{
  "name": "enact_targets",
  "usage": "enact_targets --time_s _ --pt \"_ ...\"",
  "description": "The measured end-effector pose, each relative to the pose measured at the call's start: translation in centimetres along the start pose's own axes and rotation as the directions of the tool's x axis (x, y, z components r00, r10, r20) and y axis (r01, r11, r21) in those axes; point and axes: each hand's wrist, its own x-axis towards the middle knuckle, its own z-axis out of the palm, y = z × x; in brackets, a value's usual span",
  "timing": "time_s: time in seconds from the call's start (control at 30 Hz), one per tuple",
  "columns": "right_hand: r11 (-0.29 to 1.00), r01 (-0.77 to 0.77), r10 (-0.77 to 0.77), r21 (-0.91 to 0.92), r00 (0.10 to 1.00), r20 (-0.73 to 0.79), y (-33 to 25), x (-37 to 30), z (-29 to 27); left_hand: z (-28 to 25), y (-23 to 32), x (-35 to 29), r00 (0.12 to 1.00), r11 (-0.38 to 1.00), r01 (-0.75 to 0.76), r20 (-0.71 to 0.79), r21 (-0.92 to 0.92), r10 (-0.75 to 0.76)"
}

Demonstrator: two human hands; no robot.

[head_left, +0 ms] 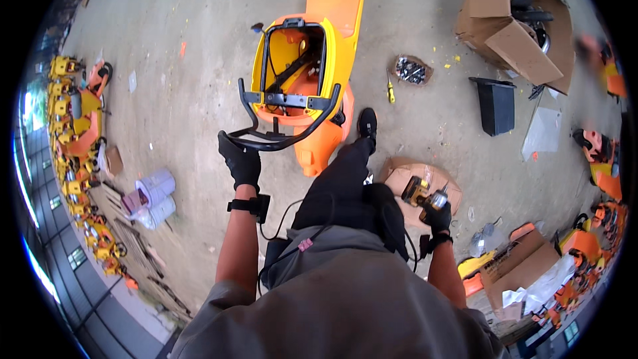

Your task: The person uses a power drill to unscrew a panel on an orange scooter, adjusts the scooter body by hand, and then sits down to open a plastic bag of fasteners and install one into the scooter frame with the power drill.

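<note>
In front of me stands an orange and yellow scooter body [340, 40], its seat opening uncovered and dark parts showing inside. A black tubular rear rack [286, 143] sits across the near end of that opening. My left hand [240, 161], in a black glove, is closed around the rack's near left bend; its fingertips are partly hidden. Low at my right side, my gloved right hand [437, 216] grips a yellow and black cordless drill [417, 191], held above a piece of cardboard [428, 176] on the floor.
Right of the scooter lie a yellow-handled screwdriver [391, 93] and a torn bag of metal fasteners [411, 70]. Beyond them are a black bin [496, 106] and a large open carton [525, 40]. White buckets [157, 198] and a row of yellow scooters [73, 153] stand left.
</note>
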Motion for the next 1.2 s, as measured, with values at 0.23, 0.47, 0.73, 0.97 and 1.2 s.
enact_targets --time_s 0.23,0.47,0.73,0.97,1.2 --pt "0.996 0.005 -0.005 -0.092 1.0 -0.005 -10.5 6.1 -4.1 0.0 -5.0 1.4 0.818 0.57 0.557 0.28 -0.604 -0.503" --pt "0.973 0.098 -0.092 -0.211 0.995 0.035 -17.5 13.4 -7.1 2.0 -9.4 -2.6 0.877 0.519 0.479 0.369 -0.708 -0.307" --pt "0.826 0.313 -0.243 -0.468 0.948 0.205 -25.1 20.5 -8.0 1.1 -8.8 -9.7 0.434 -0.14 0.609 0.476 -0.78 -0.765" --pt "0.714 0.551 -0.397 -0.432 0.827 0.399 -22.7 31.4 -3.8 9.7 -0.2 -14.7 0.409 0.198 0.894 0.553 -0.402 -0.726" --pt "0.749 0.569 -0.352 -0.338 0.776 0.524 -19.7 40.4 5.7 29.5 10.8 -18.2 0.741 0.899 0.366 0.66 -0.242 -0.124"
